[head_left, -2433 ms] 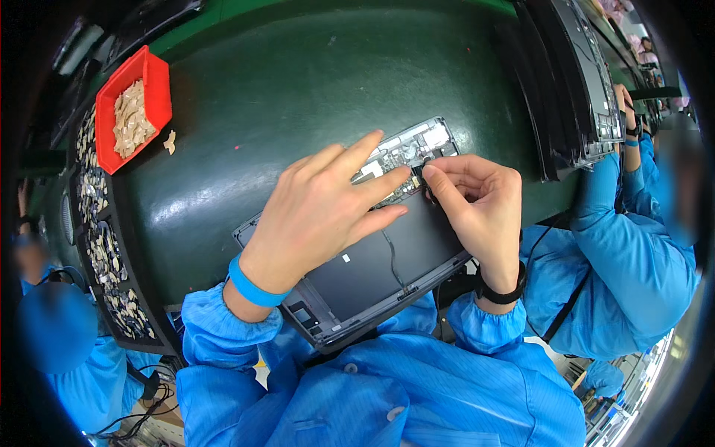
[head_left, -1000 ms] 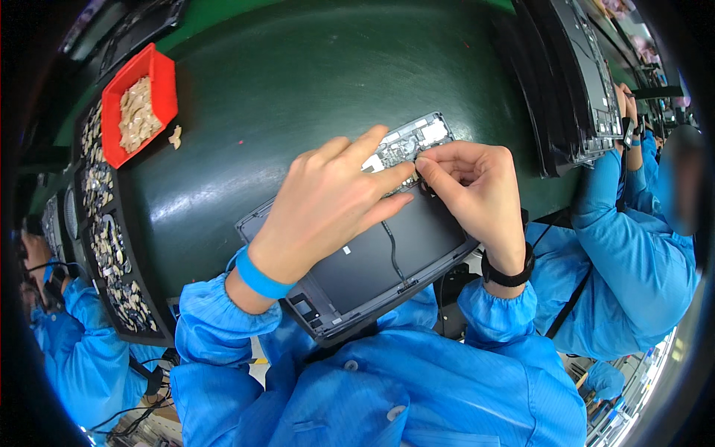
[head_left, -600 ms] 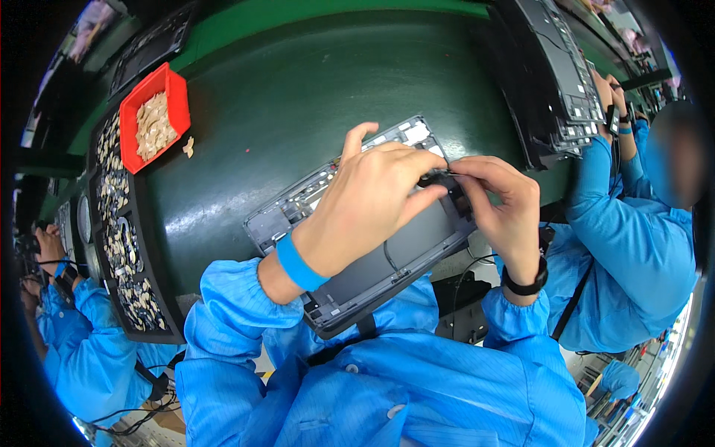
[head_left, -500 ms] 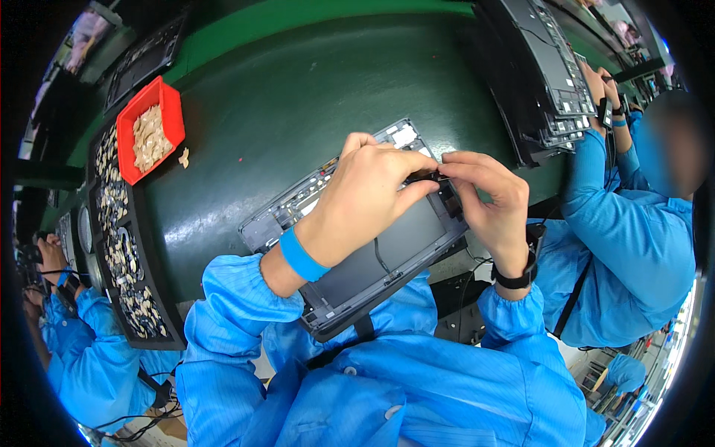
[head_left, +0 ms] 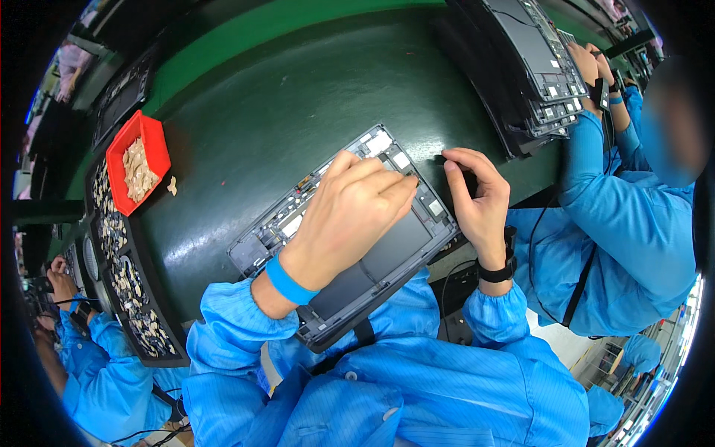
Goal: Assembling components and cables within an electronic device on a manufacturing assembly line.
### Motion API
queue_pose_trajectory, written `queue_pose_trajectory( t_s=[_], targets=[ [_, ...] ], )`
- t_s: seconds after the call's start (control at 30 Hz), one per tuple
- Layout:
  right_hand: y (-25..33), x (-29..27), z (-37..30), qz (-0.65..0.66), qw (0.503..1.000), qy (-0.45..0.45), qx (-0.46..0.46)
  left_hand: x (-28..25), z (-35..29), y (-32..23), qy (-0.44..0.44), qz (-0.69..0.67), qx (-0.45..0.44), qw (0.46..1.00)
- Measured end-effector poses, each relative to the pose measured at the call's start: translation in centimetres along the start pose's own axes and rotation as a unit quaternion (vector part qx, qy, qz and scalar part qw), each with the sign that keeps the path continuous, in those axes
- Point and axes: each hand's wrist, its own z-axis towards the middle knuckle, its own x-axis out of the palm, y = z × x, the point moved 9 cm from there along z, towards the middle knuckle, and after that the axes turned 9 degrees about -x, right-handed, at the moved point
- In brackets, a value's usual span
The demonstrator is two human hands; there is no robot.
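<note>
An opened laptop chassis point(head_left: 391, 242) lies tilted in front of me near the table's edge, its grey inner side up, with small boards and pale pads along the far side. My left hand point(head_left: 356, 205), with a blue wrist band, is over its middle and hides part of it. Thumb and fingers are pinched together above the chassis's right part; whatever they hold is too small to name. Just off the right edge, my right hand point(head_left: 482, 201) pinches a small black piece point(head_left: 440, 159) between thumb and forefinger tips, palm partly turned to the left.
A red bin point(head_left: 155, 145) of pale scraps rests at left on a black tray point(head_left: 153, 257) of small parts. One scrap point(head_left: 173, 185) lies beside it on the green table point(head_left: 246, 119). Stacked laptop chassis point(head_left: 532, 67) stand far right. Co-workers in blue sit on both sides.
My hands were together at the chassis's right part, fingertips meeting at a dark piece. Now they are apart: the left stays over the chassis, the right is beside its edge. The view has shifted slightly.
</note>
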Motion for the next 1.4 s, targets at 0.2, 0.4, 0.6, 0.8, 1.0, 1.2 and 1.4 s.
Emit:
queue_pose_trajectory(
  t_s=[0.2,0.4,0.6,0.8,1.0,1.2,1.4],
  targets=[
    [0.1,0.0,0.0,0.001,1.000,-0.003,-0.001,0.7,-0.1,-0.2,0.008,0.008,0.027,1.000],
    [0.3,0.0,0.0,0.000,1.000,-0.005,-0.004,0.9,-0.4,0.0,-0.004,0.002,0.031,1.000],
    [0.4,0.2,-0.1,-0.010,1.000,0.001,-0.008,1.0,-0.2,0.1,0.000,-0.031,0.032,0.999],
    [0.6,0.4,-0.1,-0.028,1.000,0.012,-0.008,1.0,-0.1,0.4,0.005,-0.055,0.027,0.998],
    [1.0,0.5,0.0,-0.040,0.999,0.018,-0.014,1.2,0.0,0.6,0.029,-0.025,-0.008,0.999],
    [1.1,0.8,0.2,-0.069,0.994,0.085,-0.008,1.8,-1.7,-1.4,0.057,0.087,-0.043,0.994],
    [4.7,3.0,-0.7,-0.108,0.977,0.183,-0.015,3.1,-5.3,-2.9,0.126,0.060,-0.094,0.986]
  ],
)
